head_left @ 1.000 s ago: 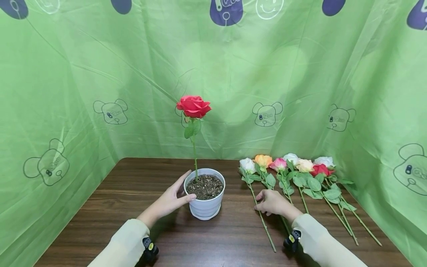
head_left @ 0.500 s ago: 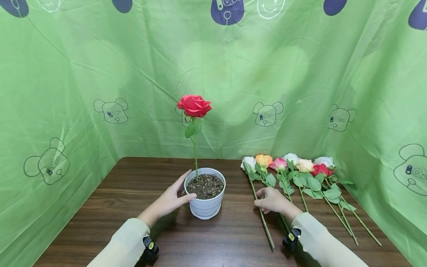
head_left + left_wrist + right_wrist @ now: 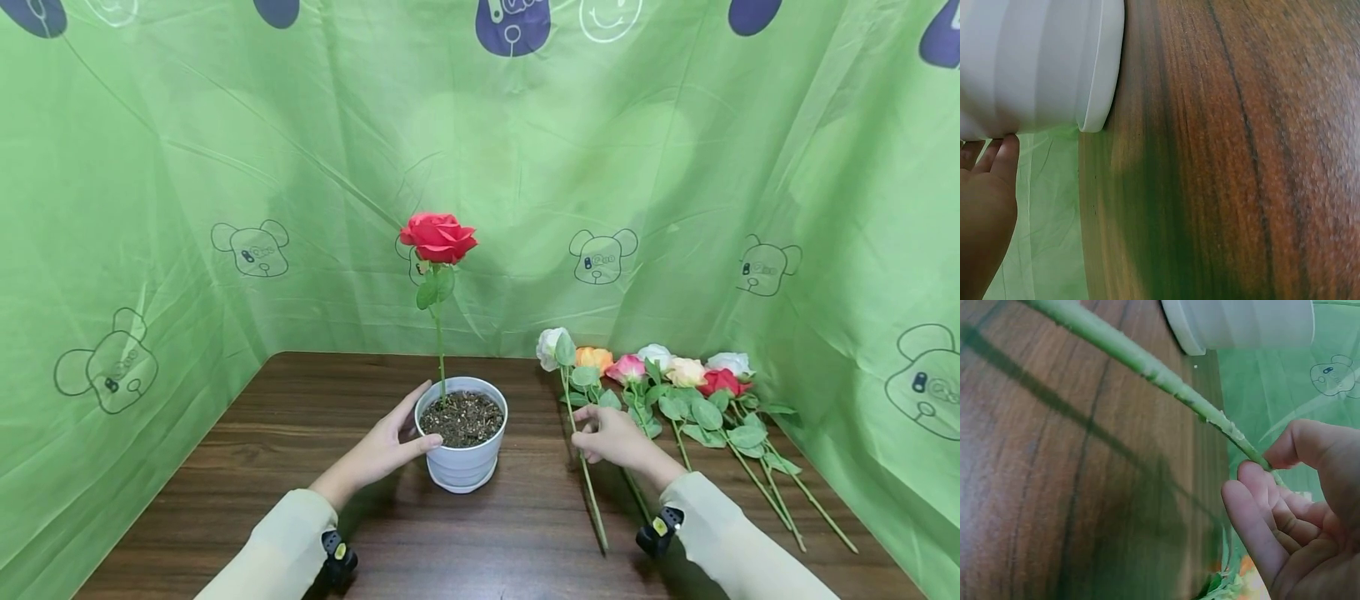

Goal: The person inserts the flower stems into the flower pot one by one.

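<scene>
My left hand (image 3: 390, 437) holds the left side of a white flower pot (image 3: 467, 471), its thumb at the front near the rim and its fingers on the far side. Dark soil (image 3: 468, 421) fills the pot, and a red rose (image 3: 438, 238) stands upright in it. Between thumb and fingertips, my right hand (image 3: 615, 437) pinches the green stem (image 3: 1147, 365) of a white rose (image 3: 551, 348). That rose is tilted up, its bloom off the table and its stem casting a shadow in the right wrist view. Some left fingers are hidden behind the pot.
Right of my right hand lie several more roses, among them an orange one (image 3: 593, 359), a pink one (image 3: 626, 369) and a red one (image 3: 723, 382). They rest on a brown wooden table (image 3: 300, 433). Green printed cloth (image 3: 360, 150) hangs behind and at both sides.
The white rose has gone from lying on the table to being lifted, bloom end higher, in my right hand, which has risen slightly. My left hand stays on the pot.
</scene>
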Demonstrator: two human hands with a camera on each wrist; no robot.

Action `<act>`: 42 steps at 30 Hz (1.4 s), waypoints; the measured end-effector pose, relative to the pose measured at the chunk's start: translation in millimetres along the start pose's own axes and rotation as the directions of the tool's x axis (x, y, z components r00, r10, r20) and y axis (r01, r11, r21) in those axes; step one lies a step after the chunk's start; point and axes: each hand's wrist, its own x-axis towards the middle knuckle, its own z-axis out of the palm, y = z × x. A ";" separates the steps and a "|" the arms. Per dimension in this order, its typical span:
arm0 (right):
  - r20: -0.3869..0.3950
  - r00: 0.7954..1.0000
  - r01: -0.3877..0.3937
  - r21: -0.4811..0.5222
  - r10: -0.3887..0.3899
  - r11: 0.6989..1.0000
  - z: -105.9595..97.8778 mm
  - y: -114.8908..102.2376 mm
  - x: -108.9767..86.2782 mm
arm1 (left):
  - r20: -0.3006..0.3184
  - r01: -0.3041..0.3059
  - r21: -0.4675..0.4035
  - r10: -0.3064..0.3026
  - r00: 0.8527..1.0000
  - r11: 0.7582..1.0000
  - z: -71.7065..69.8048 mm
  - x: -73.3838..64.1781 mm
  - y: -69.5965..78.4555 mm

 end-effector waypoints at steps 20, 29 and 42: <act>-0.199 0.953 0.215 -0.091 -0.230 0.972 -24.9 -51.8 10.0 | -0.006 0.013 0.011 -0.013 1.000 1.000 0.5 1.3 -0.8; -0.248 0.928 0.271 -0.065 -0.279 0.960 -31.8 -86.6 17.8 | -0.002 0.010 0.005 -0.010 1.000 1.000 0.6 0.8 -0.3; -0.308 0.864 0.410 -0.027 -0.398 0.912 -35.6 -136.4 31.3 | -0.003 0.021 0.001 -0.021 1.000 1.000 0.5 0.3 1.0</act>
